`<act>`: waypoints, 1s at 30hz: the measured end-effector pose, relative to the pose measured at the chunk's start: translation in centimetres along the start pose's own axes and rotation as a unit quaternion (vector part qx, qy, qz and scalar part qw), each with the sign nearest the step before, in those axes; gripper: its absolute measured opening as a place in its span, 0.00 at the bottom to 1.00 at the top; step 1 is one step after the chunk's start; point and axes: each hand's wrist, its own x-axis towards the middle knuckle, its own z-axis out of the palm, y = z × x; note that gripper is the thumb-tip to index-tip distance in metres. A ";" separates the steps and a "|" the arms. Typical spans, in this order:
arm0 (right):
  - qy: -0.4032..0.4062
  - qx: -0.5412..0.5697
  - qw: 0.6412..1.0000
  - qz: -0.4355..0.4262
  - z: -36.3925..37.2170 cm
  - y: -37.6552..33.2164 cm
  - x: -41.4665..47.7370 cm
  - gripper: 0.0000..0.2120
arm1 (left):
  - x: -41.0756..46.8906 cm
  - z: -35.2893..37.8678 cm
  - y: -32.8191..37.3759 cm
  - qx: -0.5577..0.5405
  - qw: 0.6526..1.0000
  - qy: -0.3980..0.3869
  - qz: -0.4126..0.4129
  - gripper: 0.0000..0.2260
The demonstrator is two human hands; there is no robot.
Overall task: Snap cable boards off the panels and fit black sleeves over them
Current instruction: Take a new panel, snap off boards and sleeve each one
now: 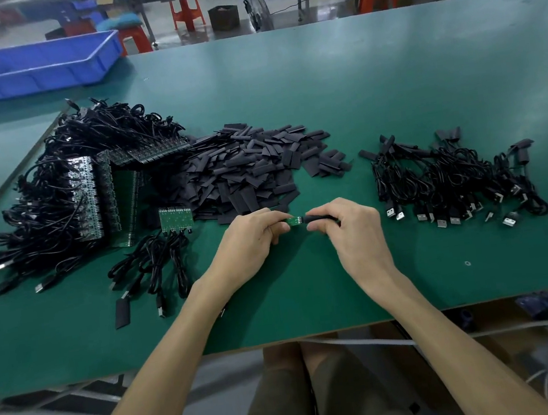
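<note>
**Two hands pinch one small green board near the table's front edge**

Just above the green table, the left hand pinches one end of a small green board between its thumb and curled fingers. The right hand, fingers also curled, grips a black piece that meets the board's other end. I cannot tell whether this piece is a sleeve or the cable's end.

To the left, a short panel lies flat, its black cables trailing toward the front. A single loose sleeve lies beside them. Behind the hands is a heap of flat black sleeves.

Further left, long panels stand tangled in cable, and any print on them is too small to read. Well off to the right lies a pile of sleeved cables with USB plugs.

A blue tray stands at the far left corner, and little of its floor shows. On the floor beyond the table are orange stools and a dark box, its contents unclear.
</note>
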 end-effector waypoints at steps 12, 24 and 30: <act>-0.047 0.022 0.999 -0.017 0.0 -0.1 0.1 0.10 | -0.5 -0.3 0.4 0.051 0.998 0.001 0.030 0.20; -0.068 0.015 0.997 -0.028 0.0 -0.1 -0.1 0.10 | -0.7 -0.2 0.3 0.075 0.997 0.006 0.027 0.11; -0.061 -0.010 0.997 -0.037 0.1 -0.3 -0.3 0.13 | -0.5 -0.2 0.4 0.070 0.997 -0.019 0.031 0.06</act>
